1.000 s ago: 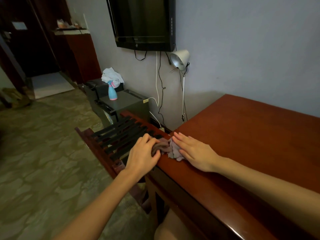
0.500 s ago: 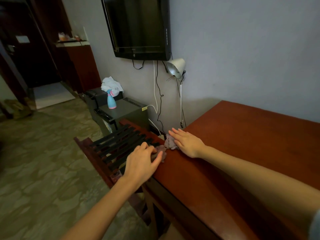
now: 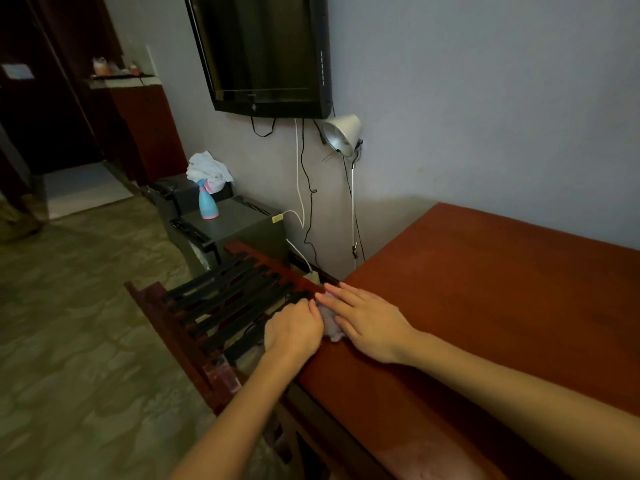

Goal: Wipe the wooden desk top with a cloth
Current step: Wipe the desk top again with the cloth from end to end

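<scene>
Both hands are down at the left end of the wooden desk top (image 3: pixel 485 299), right at the edge where it meets the slatted luggage rack (image 3: pixel 221 306). The right hand (image 3: pixel 367 323) lies flat with its fingers stretched out and together, palm pressing on the small greyish cloth (image 3: pixel 331 325). Only a crumpled bit of that cloth shows, in the gap between the 2 hands. The left hand (image 3: pixel 294 329) sits at the very lip of the desk, knuckles up and fingers curled down against the cloth's near side; whether it is pinching the cloth or just steadying it, I cannot tell.

To my eye the step is working the end edge and corner. To do it well, I would keep the right palm flat so the cloth spreads instead of bunching, and run it along the edge in 1 steady stroke toward the wall. The left hand should guide the cloth without dragging it off over the side onto the rack. Near the corner, the clip lamp's (image 3: pixel 341 135) stem and the hanging cables (image 3: pixel 306 188) sit close by, so the stroke wants to stop short of them. The broad stretch of desk to the right looks bare, so long overlapping passes would suit it.
</scene>
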Demonstrator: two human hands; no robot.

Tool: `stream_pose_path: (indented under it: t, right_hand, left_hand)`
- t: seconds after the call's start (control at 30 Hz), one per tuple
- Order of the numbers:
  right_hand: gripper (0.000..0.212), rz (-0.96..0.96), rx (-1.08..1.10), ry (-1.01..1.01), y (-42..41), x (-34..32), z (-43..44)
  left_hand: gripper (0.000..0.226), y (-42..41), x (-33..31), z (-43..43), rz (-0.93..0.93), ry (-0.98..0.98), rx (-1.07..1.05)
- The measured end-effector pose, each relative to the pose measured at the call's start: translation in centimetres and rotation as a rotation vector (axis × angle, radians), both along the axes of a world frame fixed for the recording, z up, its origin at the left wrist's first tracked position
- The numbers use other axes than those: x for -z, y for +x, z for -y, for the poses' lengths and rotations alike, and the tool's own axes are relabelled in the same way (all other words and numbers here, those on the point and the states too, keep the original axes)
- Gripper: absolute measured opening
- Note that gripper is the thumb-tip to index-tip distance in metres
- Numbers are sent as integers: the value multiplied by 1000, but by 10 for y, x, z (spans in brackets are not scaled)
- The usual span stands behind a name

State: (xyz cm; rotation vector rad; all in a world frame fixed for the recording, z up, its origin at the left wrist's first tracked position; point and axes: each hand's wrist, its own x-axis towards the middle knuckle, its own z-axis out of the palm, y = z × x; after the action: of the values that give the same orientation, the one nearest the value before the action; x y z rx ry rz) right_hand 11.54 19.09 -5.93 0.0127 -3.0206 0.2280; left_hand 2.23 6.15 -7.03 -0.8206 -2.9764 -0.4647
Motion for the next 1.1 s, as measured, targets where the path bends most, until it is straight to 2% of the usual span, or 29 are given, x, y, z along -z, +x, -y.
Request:
stream_pose_path:
  t: [0.23,0.4,0.5,0.67,0.7,0.8,0.93,1.1]
  right_hand:
    - [48,56,113,36,-51,-3,-49]
    - [50,97,207,48,-18,-6,-75]
    - [49,62,174,49,8,-4,-55]
    - [74,17,120,-1,7,-1,-38]
    - [73,16,107,-2,1,0,-45]
    - [49,19,91,11,-24,3,-73]
    - [47,44,152,27,-57,-3,-111]
    - [49,57,195,40,-54,-5,-134]
  left_hand:
    - [43,-1,2,1,-18,-9,42]
    - [42,-15,-7,-6,154,-137,90]
    - [46,-25,-24,-30,160,-137,42]
    - [45,-19,-26,-81,182,-23,-103]
    - [43,-18,-24,-86,183,26,-129]
    - [44,-25,-21,-93,179,88,-155]
    - [47,-28,-14,-118,200,30,-95]
    - [53,-24,-9,-135,151,70,10]
